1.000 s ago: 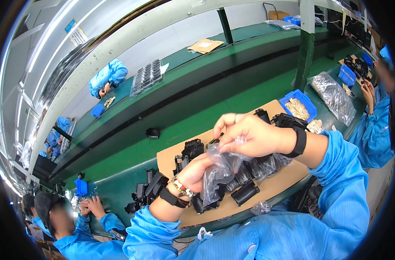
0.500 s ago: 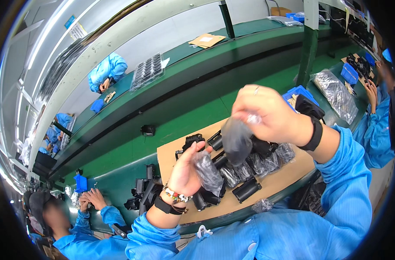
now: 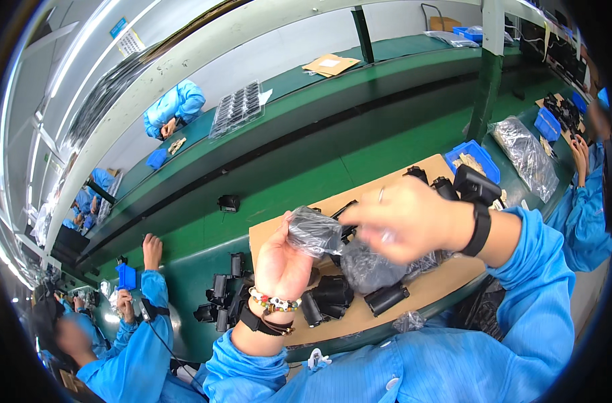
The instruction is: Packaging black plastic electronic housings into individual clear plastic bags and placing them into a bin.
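My left hand (image 3: 280, 265), palm up, holds a dark part wrapped in clear plastic (image 3: 314, 232), its fingers mostly behind the wrapping. Just to the right is my right hand (image 3: 413, 218), somewhat blurred, a finger stretched toward that wrapped part. Shiny plastic shows between its fingers, and a clear plastic bag with dark contents (image 3: 370, 267) hangs or rests right below; which one I cannot tell. Black cylindrical parts (image 3: 388, 299) lie on the brown cardboard sheet (image 3: 447, 285), with more black parts (image 3: 329, 294) near my left wrist.
Loose black parts (image 3: 220, 295) sit on the green bench left of the cardboard. A blue bin (image 3: 487, 160) and a large plastic bag (image 3: 524, 158) are at the right. Co-workers sit on both sides, one with a raised hand (image 3: 152, 252). A green post (image 3: 486, 94) stands beyond.
My right hand has come down with its bag, close to my left hand. The wrapped part in my left hand has been raised and turned. The left co-worker has lifted a hand.
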Action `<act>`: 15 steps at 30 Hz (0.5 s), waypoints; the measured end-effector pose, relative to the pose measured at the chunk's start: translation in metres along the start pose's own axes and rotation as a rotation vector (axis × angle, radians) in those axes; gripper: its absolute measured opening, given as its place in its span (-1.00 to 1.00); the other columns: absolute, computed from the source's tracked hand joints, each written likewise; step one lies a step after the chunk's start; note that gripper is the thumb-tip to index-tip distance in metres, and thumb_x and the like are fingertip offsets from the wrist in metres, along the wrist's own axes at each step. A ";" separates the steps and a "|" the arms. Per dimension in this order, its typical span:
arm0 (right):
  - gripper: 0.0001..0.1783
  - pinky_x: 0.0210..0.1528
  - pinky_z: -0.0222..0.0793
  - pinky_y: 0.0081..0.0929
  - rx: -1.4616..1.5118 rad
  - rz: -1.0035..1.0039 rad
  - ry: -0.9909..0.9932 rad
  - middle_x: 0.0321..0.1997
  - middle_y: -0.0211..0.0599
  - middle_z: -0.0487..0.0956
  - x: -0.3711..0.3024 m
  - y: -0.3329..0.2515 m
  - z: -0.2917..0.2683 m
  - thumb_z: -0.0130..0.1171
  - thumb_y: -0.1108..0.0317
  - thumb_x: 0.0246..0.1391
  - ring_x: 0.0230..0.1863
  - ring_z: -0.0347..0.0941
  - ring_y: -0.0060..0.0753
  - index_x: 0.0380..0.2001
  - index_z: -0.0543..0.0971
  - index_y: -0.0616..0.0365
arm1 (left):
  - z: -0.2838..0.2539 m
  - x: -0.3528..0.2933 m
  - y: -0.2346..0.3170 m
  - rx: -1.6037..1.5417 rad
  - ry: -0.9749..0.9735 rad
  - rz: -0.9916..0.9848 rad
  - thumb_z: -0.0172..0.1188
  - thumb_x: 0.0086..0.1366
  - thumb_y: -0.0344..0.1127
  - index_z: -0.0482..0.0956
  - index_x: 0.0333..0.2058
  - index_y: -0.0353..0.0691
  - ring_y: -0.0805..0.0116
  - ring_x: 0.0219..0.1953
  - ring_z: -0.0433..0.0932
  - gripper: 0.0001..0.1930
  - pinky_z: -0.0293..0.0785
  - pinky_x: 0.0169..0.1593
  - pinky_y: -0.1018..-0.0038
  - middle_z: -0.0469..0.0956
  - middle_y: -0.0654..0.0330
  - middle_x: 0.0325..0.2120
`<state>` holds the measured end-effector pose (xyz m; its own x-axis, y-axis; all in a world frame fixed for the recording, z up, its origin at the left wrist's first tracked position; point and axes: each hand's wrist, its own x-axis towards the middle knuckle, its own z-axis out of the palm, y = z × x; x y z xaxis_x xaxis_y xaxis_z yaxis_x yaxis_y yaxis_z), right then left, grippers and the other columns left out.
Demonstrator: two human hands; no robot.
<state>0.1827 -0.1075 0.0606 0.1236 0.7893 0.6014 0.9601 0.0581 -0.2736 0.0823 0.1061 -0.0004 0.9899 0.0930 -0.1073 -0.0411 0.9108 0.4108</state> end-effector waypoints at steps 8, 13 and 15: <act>-0.91 -0.49 0.35 -0.33 0.167 0.020 0.070 -0.61 -0.28 0.44 -0.002 0.008 0.019 0.25 0.42 -0.14 -0.53 0.45 -0.19 -0.47 0.60 0.10 | 0.022 -0.009 -0.012 0.159 0.175 -0.043 -0.12 0.41 -0.19 0.37 -0.09 -0.19 0.30 -0.02 0.39 -0.76 0.32 0.12 0.27 0.45 0.18 -0.10; -0.94 -0.45 0.35 -0.35 0.233 0.224 0.185 -0.58 -0.19 0.51 0.006 0.008 -0.005 0.25 0.46 -0.14 -0.51 0.45 -0.15 -0.54 0.59 0.21 | 0.027 -0.024 -0.010 0.779 0.180 0.007 0.14 0.25 -0.35 0.22 0.19 -0.17 0.39 0.08 0.31 -0.46 0.26 0.08 0.35 0.33 0.25 0.09; -0.94 -0.45 0.34 -0.41 0.236 0.191 0.199 -0.58 -0.18 0.51 0.006 0.013 -0.010 0.24 0.46 -0.13 -0.52 0.45 -0.21 -0.53 0.58 0.23 | 0.026 -0.025 -0.012 0.926 0.141 0.084 0.15 0.22 -0.40 0.22 0.19 -0.20 0.39 0.09 0.29 -0.44 0.25 0.10 0.35 0.30 0.22 0.11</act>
<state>0.1987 -0.1077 0.0680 0.3641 0.6667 0.6503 0.8335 0.0784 -0.5470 0.0617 0.0821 0.0207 0.9604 0.2470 -0.1289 0.0735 0.2219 0.9723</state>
